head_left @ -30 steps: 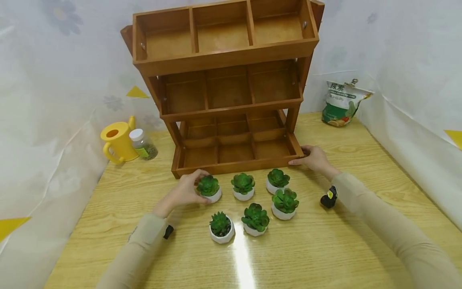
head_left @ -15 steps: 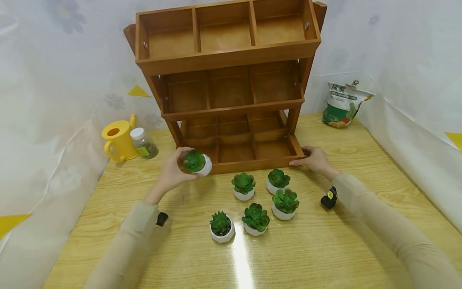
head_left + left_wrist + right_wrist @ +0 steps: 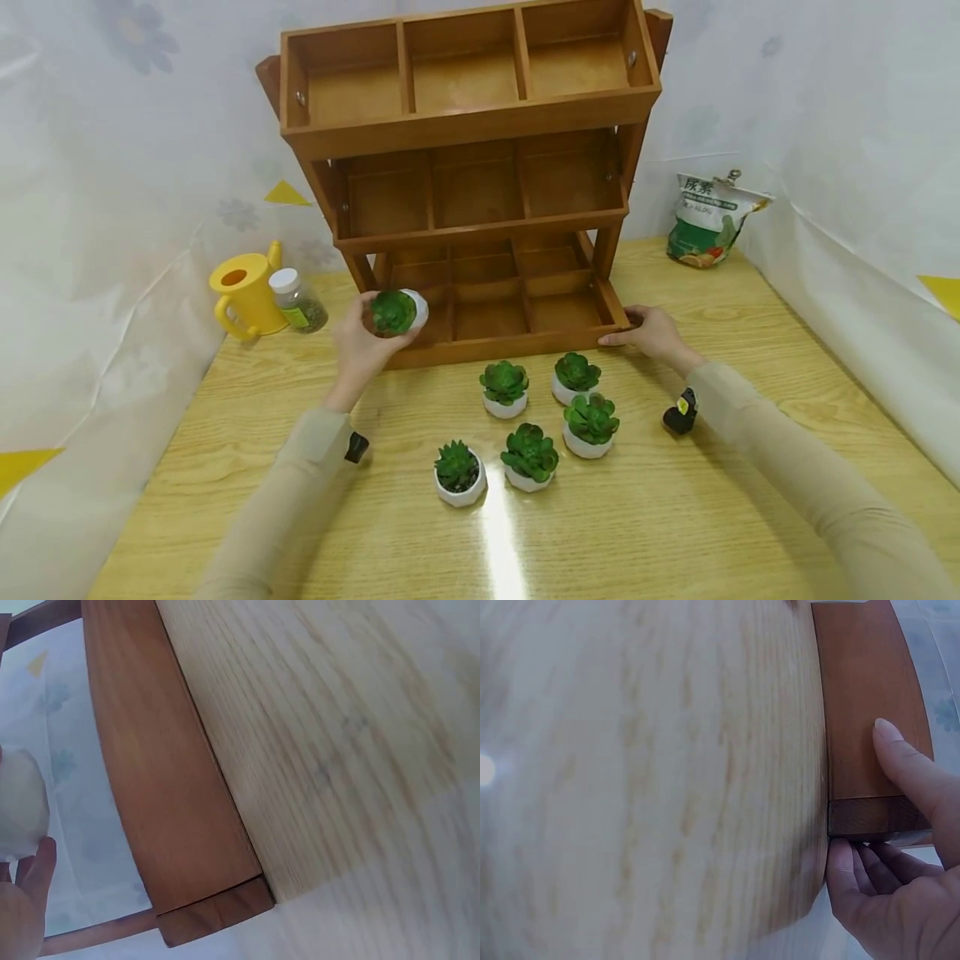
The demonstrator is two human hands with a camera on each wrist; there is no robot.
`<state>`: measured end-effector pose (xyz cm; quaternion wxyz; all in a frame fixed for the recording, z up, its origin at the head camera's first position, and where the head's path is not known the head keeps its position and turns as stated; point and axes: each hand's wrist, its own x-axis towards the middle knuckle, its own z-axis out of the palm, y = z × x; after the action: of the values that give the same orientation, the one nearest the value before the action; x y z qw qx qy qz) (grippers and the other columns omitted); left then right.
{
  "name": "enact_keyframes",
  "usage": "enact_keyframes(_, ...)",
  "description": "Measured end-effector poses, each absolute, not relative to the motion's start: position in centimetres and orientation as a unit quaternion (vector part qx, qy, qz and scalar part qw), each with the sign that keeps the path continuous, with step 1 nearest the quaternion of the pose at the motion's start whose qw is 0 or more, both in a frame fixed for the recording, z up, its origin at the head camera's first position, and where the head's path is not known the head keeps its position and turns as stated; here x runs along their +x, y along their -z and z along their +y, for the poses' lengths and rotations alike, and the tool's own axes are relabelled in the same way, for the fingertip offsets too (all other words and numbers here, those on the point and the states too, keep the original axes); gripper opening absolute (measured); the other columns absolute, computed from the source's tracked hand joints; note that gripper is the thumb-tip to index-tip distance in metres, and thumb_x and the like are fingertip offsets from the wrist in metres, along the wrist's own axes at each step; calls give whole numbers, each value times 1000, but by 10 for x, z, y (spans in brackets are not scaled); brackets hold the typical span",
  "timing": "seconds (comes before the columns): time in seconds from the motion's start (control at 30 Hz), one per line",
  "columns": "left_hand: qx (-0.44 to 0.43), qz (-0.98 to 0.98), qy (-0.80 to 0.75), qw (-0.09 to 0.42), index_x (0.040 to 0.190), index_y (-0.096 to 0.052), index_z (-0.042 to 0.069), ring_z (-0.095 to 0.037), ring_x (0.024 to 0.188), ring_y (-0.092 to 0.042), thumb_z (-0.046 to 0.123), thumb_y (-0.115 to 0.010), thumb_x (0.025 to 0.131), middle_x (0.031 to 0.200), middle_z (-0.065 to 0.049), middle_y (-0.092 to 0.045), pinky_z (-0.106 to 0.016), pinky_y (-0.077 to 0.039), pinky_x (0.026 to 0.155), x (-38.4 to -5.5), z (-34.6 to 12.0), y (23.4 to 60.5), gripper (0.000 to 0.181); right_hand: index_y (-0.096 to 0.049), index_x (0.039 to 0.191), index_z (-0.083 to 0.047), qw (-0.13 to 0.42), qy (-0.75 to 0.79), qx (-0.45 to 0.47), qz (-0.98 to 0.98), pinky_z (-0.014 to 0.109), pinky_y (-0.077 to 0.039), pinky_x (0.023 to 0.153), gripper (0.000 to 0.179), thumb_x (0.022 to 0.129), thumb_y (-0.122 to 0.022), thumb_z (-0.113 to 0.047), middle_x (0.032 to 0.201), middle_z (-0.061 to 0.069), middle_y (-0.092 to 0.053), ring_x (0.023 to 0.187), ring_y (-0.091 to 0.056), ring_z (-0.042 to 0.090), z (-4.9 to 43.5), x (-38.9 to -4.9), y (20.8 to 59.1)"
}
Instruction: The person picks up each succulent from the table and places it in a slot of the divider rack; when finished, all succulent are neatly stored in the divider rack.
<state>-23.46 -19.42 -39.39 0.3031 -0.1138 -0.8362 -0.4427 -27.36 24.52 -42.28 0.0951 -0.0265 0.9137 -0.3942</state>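
My left hand (image 3: 358, 348) holds a small potted succulent (image 3: 394, 313) between thumb and fingers, over the front left compartment of the wooden plant shelf (image 3: 510, 342). The plant is tilted, its green leaves to the left and its white pot to the right. In the left wrist view the white pot (image 3: 22, 802) shows at the left edge, above the fingers. My right hand (image 3: 651, 336) grips the right front corner of the shelf's bottom tier. Seen from the right wrist, the thumb (image 3: 900, 754) lies on the front board (image 3: 866, 697) and the curled fingers are at its end.
Several succulents in white pots stand before the shelf, among them a spiky one (image 3: 459, 473) and a leafy one (image 3: 529, 458). A yellow watering can (image 3: 251, 293) and a white-capped jar (image 3: 298, 302) stand left, a clipped green-white bag (image 3: 708, 223) at back right.
The left hand has lifted the leftmost back-row succulent from the table and carried it up and left to the shelf's lower tier, tilting it. The right hand stays at the corner.
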Motion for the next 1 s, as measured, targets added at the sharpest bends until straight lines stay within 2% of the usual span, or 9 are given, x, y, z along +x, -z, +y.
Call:
enact_keyframes(0.1, -102, -842, 445, 287, 119, -54, -4, -33, 93, -62, 13, -87, 67, 107, -23, -63, -42, -53, 75, -240, -193, 396, 64, -39, 141, 7, 97, 394, -25, 914, 51, -41, 101, 89, 79, -77, -44, 137, 28, -48, 120, -50, 39, 245, -274, 423)
enact_keyframes(0.3, -68, -861, 444, 240, 121, -51, -2, -35, 100, -60, 16, -86, 69, 113, -22, -61, -47, -52, 84, -244, -192, 401, 65, -39, 141, 6, 98, 395, -22, 913, 51, -42, 100, 93, 77, -77, -49, 137, 27, -48, 121, -49, 40, 246, -277, 427)
enact_keyframes(0.4, -57, -865, 443, 227, 121, -51, -2, -35, 103, -60, 15, -86, 69, 114, -22, -60, -48, -51, 88, -244, -190, 405, 65, -39, 141, 6, 100, 399, -22, 911, 51, -41, 100, 95, 75, -77, -50, 137, 27, -49, 121, -49, 40, 246, -278, 429)
enact_keyframes(0.67, -35, -881, 434, 187, 133, -47, 1, -32, 92, -64, 20, -86, 70, 113, -21, -62, -41, -54, 71, -245, -186, 412, 75, -39, 142, 6, 100, 402, -17, 910, 51, -41, 101, 94, 76, -77, -49, 137, 27, -49, 121, -50, 39, 246, -277, 430)
enact_keyframes(0.83, -33, -880, 442, 171, 130, -49, -3, -33, 94, -62, 18, -84, 72, 116, -23, -60, -41, -54, 73, -246, -185, 414, 71, -39, 142, 6, 97, 401, -18, 911, 51, -41, 102, 95, 76, -77, -50, 137, 27, -48, 121, -49, 39, 247, -276, 428)
enact_keyframes(1.0, -25, -890, 426, 160, 129, -49, -5, -34, 91, -64, 20, -84, 73, 116, -24, -59, -45, -55, 78, -246, -185, 415, 70, -39, 142, 6, 94, 397, -19, 913, 52, -41, 101, 94, 76, -77, -50, 137, 27, -48, 121, -49, 40, 247, -276, 428)
